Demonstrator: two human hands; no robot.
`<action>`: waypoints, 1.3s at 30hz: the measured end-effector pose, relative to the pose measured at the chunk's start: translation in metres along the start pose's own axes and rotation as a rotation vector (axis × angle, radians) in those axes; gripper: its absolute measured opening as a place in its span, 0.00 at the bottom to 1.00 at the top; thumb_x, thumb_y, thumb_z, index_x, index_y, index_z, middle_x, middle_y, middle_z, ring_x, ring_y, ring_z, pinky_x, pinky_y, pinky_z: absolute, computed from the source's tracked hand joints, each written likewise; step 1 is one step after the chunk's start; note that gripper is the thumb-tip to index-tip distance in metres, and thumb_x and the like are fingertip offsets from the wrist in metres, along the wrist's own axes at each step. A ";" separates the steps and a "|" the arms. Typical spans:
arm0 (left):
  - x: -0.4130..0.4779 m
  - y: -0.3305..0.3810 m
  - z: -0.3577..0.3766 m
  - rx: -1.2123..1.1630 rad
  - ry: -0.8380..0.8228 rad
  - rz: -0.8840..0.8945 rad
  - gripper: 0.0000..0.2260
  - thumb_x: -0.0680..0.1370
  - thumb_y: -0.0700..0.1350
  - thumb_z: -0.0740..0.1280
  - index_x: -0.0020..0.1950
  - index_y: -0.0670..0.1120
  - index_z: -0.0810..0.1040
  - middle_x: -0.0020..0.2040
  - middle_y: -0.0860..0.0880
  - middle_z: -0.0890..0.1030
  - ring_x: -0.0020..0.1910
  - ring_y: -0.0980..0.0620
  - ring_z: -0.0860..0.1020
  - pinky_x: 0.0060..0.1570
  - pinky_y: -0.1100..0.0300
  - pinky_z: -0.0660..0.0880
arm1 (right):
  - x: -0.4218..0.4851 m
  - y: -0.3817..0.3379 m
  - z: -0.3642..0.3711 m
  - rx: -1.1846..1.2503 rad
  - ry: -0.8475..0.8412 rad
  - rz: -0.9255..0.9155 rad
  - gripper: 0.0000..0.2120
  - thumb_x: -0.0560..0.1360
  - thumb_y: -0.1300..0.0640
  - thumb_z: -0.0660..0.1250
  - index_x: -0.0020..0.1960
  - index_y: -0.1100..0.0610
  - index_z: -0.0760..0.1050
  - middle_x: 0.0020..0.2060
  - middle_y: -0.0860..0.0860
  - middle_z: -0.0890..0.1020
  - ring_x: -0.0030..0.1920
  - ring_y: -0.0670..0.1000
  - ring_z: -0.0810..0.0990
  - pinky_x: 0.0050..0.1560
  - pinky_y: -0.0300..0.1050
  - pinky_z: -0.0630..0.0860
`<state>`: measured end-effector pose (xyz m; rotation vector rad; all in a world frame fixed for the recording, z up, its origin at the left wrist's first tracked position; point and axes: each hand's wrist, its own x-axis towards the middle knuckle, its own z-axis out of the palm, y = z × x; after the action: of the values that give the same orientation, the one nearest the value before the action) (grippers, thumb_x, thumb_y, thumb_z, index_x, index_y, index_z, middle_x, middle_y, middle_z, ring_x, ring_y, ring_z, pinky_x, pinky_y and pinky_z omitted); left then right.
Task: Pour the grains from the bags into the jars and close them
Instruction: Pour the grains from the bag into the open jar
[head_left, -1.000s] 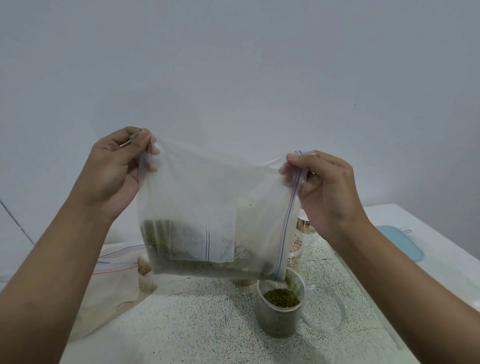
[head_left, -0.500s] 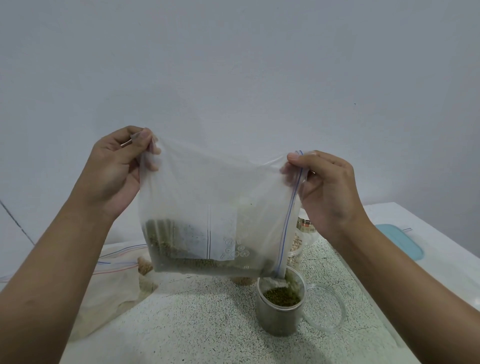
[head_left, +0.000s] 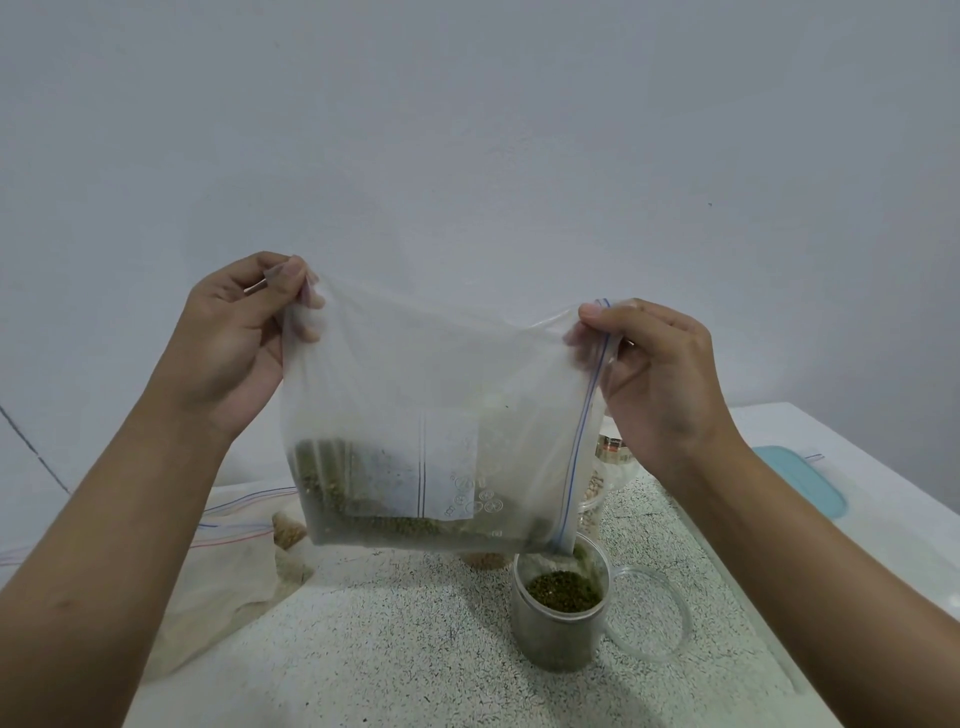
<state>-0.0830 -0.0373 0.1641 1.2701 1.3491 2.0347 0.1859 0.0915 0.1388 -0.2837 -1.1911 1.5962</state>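
Observation:
A clear zip bag (head_left: 415, 395) with green grains along its lower edge hangs tilted over the table. My left hand (head_left: 234, 338) pinches its upper left corner and my right hand (head_left: 660, 379) pinches the zip end at the upper right. The bag's lower right corner sits just above the mouth of an open clear jar (head_left: 558, 629), which is largely full of green grains. The jar's clear lid (head_left: 657, 618) lies flat beside it on the right. Behind the bag stands another jar (head_left: 597, 488) with pale grains, mostly hidden.
Empty zip bags (head_left: 228, 551) lie crumpled on the left of the speckled table (head_left: 389, 654). A light blue lid (head_left: 802, 480) rests on the white surface at the right. A plain wall rises close behind.
The bag's lower right corner has stayed over the jar's mouth and the grain level in the jar has risen slightly. Both hands hold nearly the same place.

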 end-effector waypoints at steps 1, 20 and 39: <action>0.000 0.000 0.000 0.000 0.000 0.002 0.10 0.83 0.41 0.64 0.42 0.46 0.78 0.38 0.51 0.78 0.37 0.53 0.74 0.38 0.64 0.73 | 0.000 0.000 0.000 0.001 -0.001 -0.001 0.03 0.66 0.66 0.72 0.34 0.66 0.80 0.31 0.59 0.80 0.36 0.53 0.78 0.39 0.41 0.73; -0.001 0.001 0.001 -0.012 -0.012 0.019 0.13 0.82 0.42 0.65 0.39 0.49 0.81 0.38 0.51 0.79 0.36 0.54 0.74 0.39 0.64 0.74 | -0.003 -0.004 -0.001 -0.001 -0.004 -0.006 0.07 0.65 0.64 0.72 0.37 0.68 0.78 0.31 0.59 0.80 0.37 0.53 0.78 0.38 0.41 0.73; -0.001 0.006 0.001 -0.005 -0.022 0.012 0.13 0.82 0.41 0.65 0.39 0.50 0.82 0.37 0.51 0.80 0.35 0.53 0.74 0.40 0.64 0.73 | -0.003 -0.007 -0.001 -0.005 0.004 -0.003 0.07 0.64 0.64 0.72 0.38 0.68 0.78 0.31 0.58 0.80 0.36 0.52 0.78 0.39 0.40 0.73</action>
<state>-0.0813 -0.0403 0.1692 1.2975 1.3284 2.0255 0.1920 0.0886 0.1432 -0.2878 -1.1923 1.5897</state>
